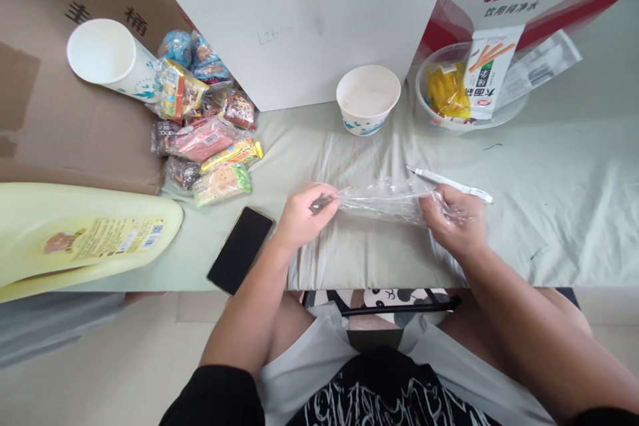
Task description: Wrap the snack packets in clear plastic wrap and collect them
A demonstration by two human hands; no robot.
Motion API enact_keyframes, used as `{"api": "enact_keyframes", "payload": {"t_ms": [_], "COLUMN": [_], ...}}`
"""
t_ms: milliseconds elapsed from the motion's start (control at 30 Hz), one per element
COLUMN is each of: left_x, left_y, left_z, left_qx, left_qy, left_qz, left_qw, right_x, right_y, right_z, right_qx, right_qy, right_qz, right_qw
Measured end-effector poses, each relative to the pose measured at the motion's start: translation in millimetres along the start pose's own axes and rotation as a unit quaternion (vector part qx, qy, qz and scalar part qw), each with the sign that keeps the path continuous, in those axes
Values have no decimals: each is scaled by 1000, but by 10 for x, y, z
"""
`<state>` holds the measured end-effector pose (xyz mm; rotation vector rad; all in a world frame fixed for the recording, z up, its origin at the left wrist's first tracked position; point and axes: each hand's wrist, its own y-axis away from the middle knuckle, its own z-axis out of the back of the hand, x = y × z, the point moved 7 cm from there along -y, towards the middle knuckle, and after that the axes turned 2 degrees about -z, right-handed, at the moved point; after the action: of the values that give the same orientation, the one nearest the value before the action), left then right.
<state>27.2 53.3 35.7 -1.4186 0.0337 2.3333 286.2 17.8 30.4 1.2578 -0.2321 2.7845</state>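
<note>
A clear, crinkled sheet of plastic film (382,203) is stretched between my two hands above the cloth-covered table. My left hand (307,213) is closed on one end of it, with fingers pinched. The other end is bunched in my right hand (456,223), whose fingers are wrapped round it. A white utility knife (452,184) lies on the cloth just beyond my right hand. Past the film stands a paper bowl (368,100), its inside pale. To the left of my left forearm a black phone (240,249) lies flat.
Wrapped snacks (210,140) are heaped at the left beside a tipped paper cup (112,56). A yellow jug (90,239) lies on its side there. A plastic tub (424,96) of packets stands at the back right. White (309,26) and brown boxes (74,113) border the back and left.
</note>
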Motion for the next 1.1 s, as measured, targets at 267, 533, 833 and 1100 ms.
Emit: {"api": "enact_keyframes", "payload": {"t_ms": [267, 533, 833, 1100], "left_x": [104, -320, 165, 402], "left_y": [18, 222, 58, 38], "left_z": [254, 213, -91, 108], "left_qx": [-170, -167, 69, -3], "left_qy": [173, 14, -21, -40], "left_qz": [-30, -173, 118, 197], "left_qw": [970, 970, 990, 980], "right_x": [-51, -13, 4, -145], "right_y": [-33, 17, -25, -78], "right_z": [-109, -295, -156, -23], "right_qx": [9, 167, 76, 29], "right_qy": [-62, -151, -78, 6], "right_qz": [56, 151, 141, -72], "right_qw": [996, 963, 984, 997]}}
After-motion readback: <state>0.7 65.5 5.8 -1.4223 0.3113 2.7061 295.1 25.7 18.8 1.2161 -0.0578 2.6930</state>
